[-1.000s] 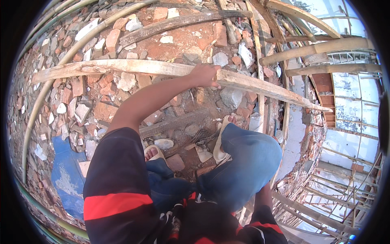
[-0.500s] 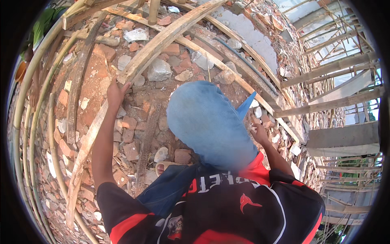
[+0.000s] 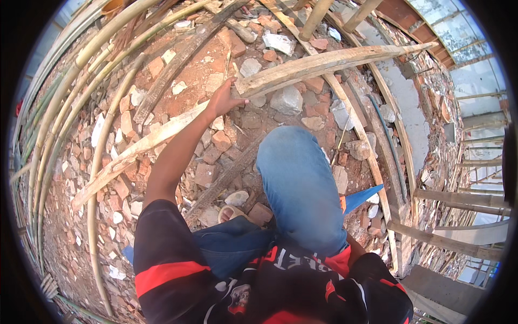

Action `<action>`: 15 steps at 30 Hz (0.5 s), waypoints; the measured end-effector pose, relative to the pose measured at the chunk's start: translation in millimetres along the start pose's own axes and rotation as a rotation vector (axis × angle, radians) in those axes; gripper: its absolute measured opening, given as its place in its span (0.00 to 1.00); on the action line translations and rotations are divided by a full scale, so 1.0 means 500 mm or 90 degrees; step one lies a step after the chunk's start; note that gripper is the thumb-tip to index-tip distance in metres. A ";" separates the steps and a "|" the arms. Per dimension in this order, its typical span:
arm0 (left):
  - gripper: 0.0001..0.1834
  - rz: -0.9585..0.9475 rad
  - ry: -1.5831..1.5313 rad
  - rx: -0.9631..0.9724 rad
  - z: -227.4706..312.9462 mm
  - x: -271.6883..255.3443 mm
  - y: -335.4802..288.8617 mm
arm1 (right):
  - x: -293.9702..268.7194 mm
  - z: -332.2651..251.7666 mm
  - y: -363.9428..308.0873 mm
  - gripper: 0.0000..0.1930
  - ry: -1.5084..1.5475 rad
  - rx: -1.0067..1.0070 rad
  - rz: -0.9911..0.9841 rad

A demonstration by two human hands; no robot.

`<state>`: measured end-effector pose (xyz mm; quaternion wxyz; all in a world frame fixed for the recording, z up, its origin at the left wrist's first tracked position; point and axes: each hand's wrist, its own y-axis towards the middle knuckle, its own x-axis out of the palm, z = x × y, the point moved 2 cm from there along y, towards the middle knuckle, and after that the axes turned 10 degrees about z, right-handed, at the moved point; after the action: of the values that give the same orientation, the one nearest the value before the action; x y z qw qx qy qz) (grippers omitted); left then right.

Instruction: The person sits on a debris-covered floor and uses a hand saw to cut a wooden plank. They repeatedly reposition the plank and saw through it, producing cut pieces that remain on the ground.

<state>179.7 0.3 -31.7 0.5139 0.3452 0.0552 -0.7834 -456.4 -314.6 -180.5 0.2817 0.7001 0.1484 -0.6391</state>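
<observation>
My left hand (image 3: 223, 100) is at the near end of a rough wooden beam (image 3: 324, 62). Its fingers lie along the top edge of that end and the thumb is below, so the hand grips it. The beam runs off to the far right above the rubble. My right hand is hidden behind my raised, jeans-covered knee; only a bit of the right forearm (image 3: 354, 250) shows. Beside that knee a flat, pointed blue piece (image 3: 364, 197) sticks out, with a little orange at its base. What it belongs to is hidden.
Broken bricks and concrete chunks (image 3: 287, 101) cover the ground. A pale plank (image 3: 137, 146) passes under my left forearm. Long bamboo poles (image 3: 81, 67) curve along the left; more timbers (image 3: 356, 124) lie on the right. Bamboo scaffolding (image 3: 458, 195) stands at the far right.
The view has turned, so the scene sits further right. My left hand stays at the beam's end. My right hand, seen beside the knee before, is now hidden behind it.
</observation>
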 end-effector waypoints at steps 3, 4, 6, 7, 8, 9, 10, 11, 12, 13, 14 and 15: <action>0.52 -0.078 -0.014 -0.009 -0.049 -0.039 -0.007 | -0.078 0.019 0.005 0.23 -0.029 0.074 0.016; 0.47 -0.074 0.014 0.035 -0.058 -0.041 -0.018 | -0.119 0.036 0.014 0.21 -0.041 0.107 0.047; 0.43 -0.142 0.051 -0.024 -0.099 -0.070 -0.041 | -0.195 0.035 0.048 0.18 -0.039 0.165 0.121; 0.41 -0.179 0.057 -0.043 -0.112 -0.071 -0.042 | -0.252 0.039 0.076 0.17 -0.018 0.201 0.176; 0.38 -0.199 0.080 -0.050 -0.117 -0.068 -0.042 | -0.322 0.039 0.099 0.16 0.022 0.242 0.226; 0.39 -0.198 0.105 -0.064 -0.133 -0.081 -0.053 | -0.389 0.009 0.135 0.14 0.121 0.278 0.255; 0.40 -0.199 0.126 -0.070 -0.143 -0.083 -0.053 | -0.480 -0.027 0.163 0.10 0.343 0.320 0.268; 0.42 -0.203 0.141 -0.075 -0.147 -0.076 -0.058 | -0.577 -0.063 0.193 0.08 0.560 0.364 0.294; 0.43 -0.206 0.163 -0.080 -0.146 -0.073 -0.058 | -0.666 -0.119 0.220 0.10 0.626 0.334 0.337; 0.45 -0.210 0.187 -0.087 -0.146 -0.072 -0.058 | -0.739 -0.178 0.248 0.12 0.693 0.303 0.376; 0.48 -0.212 0.197 -0.087 -0.132 -0.061 -0.050 | -0.821 -0.223 0.274 0.13 0.697 0.191 0.389; 0.48 -0.212 0.203 -0.093 -0.127 -0.055 -0.048 | -0.873 -0.268 0.301 0.14 0.701 0.081 0.390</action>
<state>196.8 60.4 -69.5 0.3858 0.4125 0.2486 -0.7869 -322.7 -289.9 280.8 0.2921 0.9524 0.0264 -0.0835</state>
